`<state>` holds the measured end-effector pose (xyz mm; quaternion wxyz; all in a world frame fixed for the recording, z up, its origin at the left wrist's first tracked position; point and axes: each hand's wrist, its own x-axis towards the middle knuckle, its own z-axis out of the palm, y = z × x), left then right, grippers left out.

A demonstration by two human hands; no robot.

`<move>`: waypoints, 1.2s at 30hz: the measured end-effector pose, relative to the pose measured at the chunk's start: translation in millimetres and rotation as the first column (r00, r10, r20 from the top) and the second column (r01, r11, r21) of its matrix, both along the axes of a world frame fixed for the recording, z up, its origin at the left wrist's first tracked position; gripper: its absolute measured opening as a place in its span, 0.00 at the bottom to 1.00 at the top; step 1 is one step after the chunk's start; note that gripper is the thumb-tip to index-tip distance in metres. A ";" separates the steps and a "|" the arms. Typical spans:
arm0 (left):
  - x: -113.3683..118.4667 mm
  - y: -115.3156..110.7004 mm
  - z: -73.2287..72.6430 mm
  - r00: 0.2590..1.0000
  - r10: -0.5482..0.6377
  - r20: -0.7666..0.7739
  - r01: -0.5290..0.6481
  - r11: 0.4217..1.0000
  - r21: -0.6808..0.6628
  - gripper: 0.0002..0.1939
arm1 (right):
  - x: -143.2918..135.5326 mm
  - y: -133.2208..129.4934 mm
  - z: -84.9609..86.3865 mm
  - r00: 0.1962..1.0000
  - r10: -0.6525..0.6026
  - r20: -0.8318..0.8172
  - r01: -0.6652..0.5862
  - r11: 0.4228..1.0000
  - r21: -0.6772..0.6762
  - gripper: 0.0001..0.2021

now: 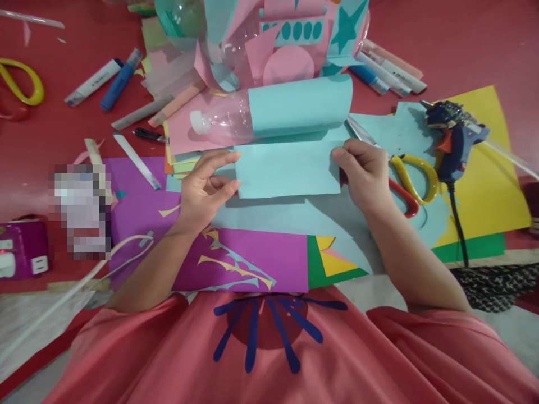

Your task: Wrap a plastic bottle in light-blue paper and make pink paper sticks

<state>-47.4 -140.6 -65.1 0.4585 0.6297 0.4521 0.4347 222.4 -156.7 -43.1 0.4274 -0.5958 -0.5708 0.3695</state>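
Between my hands is a light blue paper rectangle (288, 170), held level above a larger light blue sheet. My left hand (206, 188) is at its left edge, thumb and fingertips on the two corners. At the upper right corner, my right hand (364, 171) pinches the paper between thumb and curled fingers. Just beyond the rectangle lies a clear plastic bottle (221, 115) on its side, white cap to the left, its body wrapped in light blue paper (301, 105). Scissors with yellow and red handles (415, 179) lie right of my right hand, their blades partly behind it.
A blue glue gun (457, 146) with a cord rests on yellow paper (492, 196) at right. Paper scraps (236, 261) lie on purple paper (290, 258) near me. Pink and blue paper crafts (290, 62) stand at the back, with markers (95, 81) to the left. A pixelated object (86, 210) is left.
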 end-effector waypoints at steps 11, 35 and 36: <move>-0.1 -0.5 -1.7 1.000 -0.021 -0.012 0.021 1.000 -0.009 0.18 | 0.7 0.2 0.2 0.999 -0.005 -0.035 0.004 1.000 -0.027 0.24; -0.2 -2.5 -5.7 0.994 -0.098 0.044 0.101 0.993 -0.059 0.27 | 3.1 0.8 -2.6 0.994 -0.012 -0.106 0.012 1.000 -0.003 0.25; -0.4 -2.4 -5.6 0.994 -0.100 0.041 0.102 0.993 -0.061 0.27 | 3.1 0.9 -2.4 0.995 -0.014 -0.100 0.013 1.000 -0.008 0.24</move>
